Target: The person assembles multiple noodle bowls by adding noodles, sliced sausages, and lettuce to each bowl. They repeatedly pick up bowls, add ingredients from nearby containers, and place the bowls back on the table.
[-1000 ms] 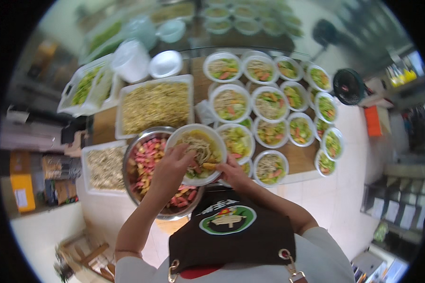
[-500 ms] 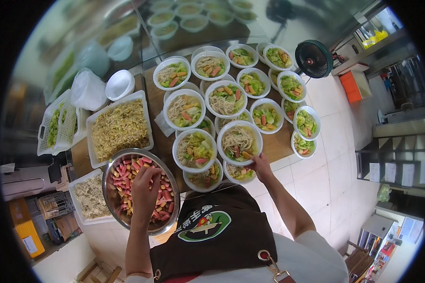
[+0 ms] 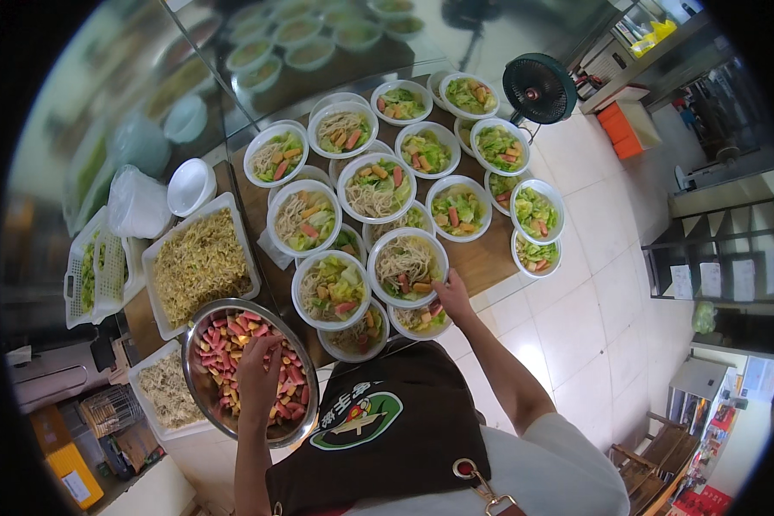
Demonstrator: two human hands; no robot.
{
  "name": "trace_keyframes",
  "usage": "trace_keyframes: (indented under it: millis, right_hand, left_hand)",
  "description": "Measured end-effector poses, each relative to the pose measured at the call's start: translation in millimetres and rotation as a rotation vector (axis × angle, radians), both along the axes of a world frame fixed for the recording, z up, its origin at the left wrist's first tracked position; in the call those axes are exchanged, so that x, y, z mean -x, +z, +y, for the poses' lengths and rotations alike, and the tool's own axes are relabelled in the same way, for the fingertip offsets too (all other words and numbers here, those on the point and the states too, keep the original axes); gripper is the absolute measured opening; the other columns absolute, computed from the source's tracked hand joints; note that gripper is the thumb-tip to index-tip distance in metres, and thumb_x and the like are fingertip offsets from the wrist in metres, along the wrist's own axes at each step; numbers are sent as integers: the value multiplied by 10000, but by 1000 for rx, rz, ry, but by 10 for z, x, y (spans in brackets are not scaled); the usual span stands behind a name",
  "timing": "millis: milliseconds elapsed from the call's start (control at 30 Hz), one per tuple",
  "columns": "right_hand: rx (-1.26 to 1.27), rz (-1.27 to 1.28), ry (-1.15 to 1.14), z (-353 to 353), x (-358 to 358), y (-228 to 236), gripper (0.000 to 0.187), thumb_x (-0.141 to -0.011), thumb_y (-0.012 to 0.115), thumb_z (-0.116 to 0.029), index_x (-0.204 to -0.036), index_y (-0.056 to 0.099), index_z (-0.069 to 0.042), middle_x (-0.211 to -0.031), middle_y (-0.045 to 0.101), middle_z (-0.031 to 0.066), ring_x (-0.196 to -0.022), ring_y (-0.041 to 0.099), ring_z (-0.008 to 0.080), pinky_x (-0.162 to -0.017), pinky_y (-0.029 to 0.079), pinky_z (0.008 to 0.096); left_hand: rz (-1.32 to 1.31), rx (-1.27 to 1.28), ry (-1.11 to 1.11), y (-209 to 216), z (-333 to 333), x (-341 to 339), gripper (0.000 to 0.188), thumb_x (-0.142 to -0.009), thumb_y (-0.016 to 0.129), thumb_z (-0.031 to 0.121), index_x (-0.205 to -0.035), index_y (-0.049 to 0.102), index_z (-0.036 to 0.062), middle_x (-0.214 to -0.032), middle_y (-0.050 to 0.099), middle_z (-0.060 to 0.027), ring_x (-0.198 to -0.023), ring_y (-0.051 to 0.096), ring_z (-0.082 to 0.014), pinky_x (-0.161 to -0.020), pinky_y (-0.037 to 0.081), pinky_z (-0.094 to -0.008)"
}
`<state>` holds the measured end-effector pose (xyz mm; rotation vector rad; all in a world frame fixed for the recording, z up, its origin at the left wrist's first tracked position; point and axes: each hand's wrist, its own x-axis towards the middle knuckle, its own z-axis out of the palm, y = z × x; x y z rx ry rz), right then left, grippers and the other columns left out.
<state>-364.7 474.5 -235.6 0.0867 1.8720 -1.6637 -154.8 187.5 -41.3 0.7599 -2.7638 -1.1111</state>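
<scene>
My left hand (image 3: 260, 365) is down in a steel basin (image 3: 311, 378) of pink and yellow sausage pieces (image 3: 224, 357). Its fingers are drawn together, and whatever they hold is hidden. With my right hand (image 3: 454, 298) I grip the right rim of a white round bowl (image 3: 408, 267). Noodle-like pale strands, lettuce and several sausage pieces fill this bowl, which rests partly over another filled bowl (image 3: 420, 320). To its left, touching or nearly so, stands a similar bowl (image 3: 332, 290) with more lettuce showing.
Many filled white bowls (image 3: 376, 187) crowd the wooden table (image 3: 490, 258), some stacked. On the left are a tray of bean sprouts (image 3: 199, 262), a tray of pale shreds (image 3: 170, 387), a lettuce basket (image 3: 95, 275) and spare bowls (image 3: 192, 187). A fan (image 3: 538, 89) stands beyond the table.
The view has turned a little, shifting the bowls leftward in the picture. My left hand stays at the sausage pieces, its fingers lower among them. My right hand keeps to the same bowl's rim.
</scene>
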Motion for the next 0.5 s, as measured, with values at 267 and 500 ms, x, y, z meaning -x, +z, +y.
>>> trace_keyframes:
  millis: [267,500]
  right_hand:
    - [14,5,-20,144,76,-81,272,-835,470,-83,-1093,440,-4,-826,548,104,-585,587,162,-473,499,265]
    - [247,-205,-711,963,746,-98,225,-866,483,-250,-913,494,-30,-786,557,109,-655,597,208,-554,512,305]
  left_hand:
    - [37,-4,-14,-38,-34,65,132,-805,556,0,-936,577,-7,-851,574,-114,-771,591,-236,-670,460,-313]
    - [-2,23,25,-63,-40,-13,117,-816,545,8,-930,568,-6,-834,561,-104,-746,578,-199,-634,459,-295]
